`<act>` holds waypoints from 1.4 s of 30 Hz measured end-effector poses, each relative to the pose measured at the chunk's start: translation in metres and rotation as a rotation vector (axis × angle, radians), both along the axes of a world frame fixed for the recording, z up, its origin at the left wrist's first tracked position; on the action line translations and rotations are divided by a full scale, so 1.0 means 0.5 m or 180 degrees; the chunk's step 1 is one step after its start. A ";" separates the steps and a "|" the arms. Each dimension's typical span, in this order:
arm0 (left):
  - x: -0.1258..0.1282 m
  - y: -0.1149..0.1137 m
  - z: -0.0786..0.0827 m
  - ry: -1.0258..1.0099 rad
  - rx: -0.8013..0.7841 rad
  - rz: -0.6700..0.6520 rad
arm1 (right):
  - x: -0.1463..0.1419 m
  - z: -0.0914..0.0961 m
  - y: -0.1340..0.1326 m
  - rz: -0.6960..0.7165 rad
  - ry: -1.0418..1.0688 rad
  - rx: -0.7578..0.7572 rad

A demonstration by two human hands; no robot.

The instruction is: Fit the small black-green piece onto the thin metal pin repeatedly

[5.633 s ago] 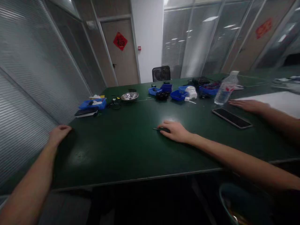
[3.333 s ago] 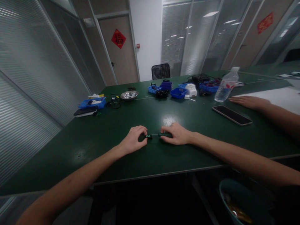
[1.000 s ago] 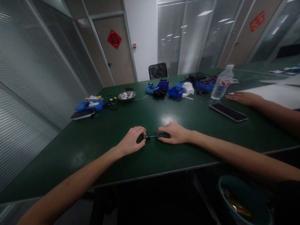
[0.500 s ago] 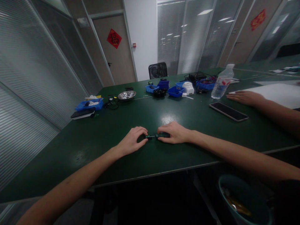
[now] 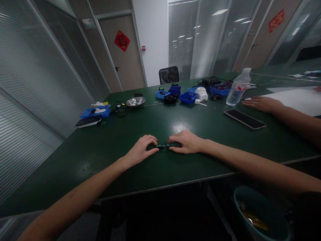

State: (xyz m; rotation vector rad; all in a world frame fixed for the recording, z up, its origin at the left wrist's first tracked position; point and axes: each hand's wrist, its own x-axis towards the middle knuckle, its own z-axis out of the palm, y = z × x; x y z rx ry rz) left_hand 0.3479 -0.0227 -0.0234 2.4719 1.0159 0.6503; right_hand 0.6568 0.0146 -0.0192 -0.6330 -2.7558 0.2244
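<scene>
My left hand (image 5: 142,150) pinches a small dark part with green on it (image 5: 158,146) between thumb and fingertips, low over the table. My right hand (image 5: 185,142) is closed around the dark handle of a screwdriver (image 5: 175,144). Its thin shaft points left at the small part. Whether the tip touches the part is too small to make out. The fingers of both hands hide some of what they hold.
On the green table (image 5: 120,180) stand a metal bowl (image 5: 135,102), several blue trays (image 5: 188,97) and a water bottle (image 5: 238,87). A phone (image 5: 244,119) lies to the right, near another person's hand (image 5: 260,104). A bin (image 5: 260,214) stands below the table's front edge.
My two hands stay almost in place, with only a slight shift of the left fingers and the small part. Part of another hand now shows at the far right edge.
</scene>
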 end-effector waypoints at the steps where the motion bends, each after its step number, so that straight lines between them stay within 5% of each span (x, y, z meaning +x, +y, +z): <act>1: 0.000 0.000 0.001 -0.0005 -0.0018 0.0014 | 0.000 0.000 0.000 0.0003 -0.0003 -0.0003; 42: 0.003 0.003 0.004 0.0052 0.0024 0.0018 | -0.011 -0.004 0.000 0.0058 -0.0055 0.0181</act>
